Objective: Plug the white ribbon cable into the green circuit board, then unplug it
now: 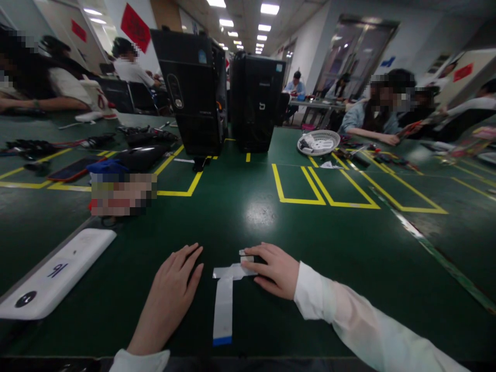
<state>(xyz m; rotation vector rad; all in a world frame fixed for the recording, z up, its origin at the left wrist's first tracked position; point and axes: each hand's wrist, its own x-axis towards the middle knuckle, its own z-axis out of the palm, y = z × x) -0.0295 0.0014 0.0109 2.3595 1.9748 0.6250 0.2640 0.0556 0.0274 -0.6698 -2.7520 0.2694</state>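
A flat white ribbon cable [223, 310] lies on the green table, bent into an L or T shape, with a blue strip at its near end. My right hand [274, 268] rests over the cable's upper right end, fingers apart and fingertips touching a small pale tab [247, 258]. To the left of the cable, my left hand [174, 284] lies palm down on the table, fingers spread, holding nothing and not touching the cable.
A white device marked 16 [62, 268] lies at the left. Two black computer towers [194, 98] stand at the back. Beyond are a white basket [318, 142], yellow tape outlines [302, 201], tangled cables [34, 147] and a seated person [382, 108] at the right.
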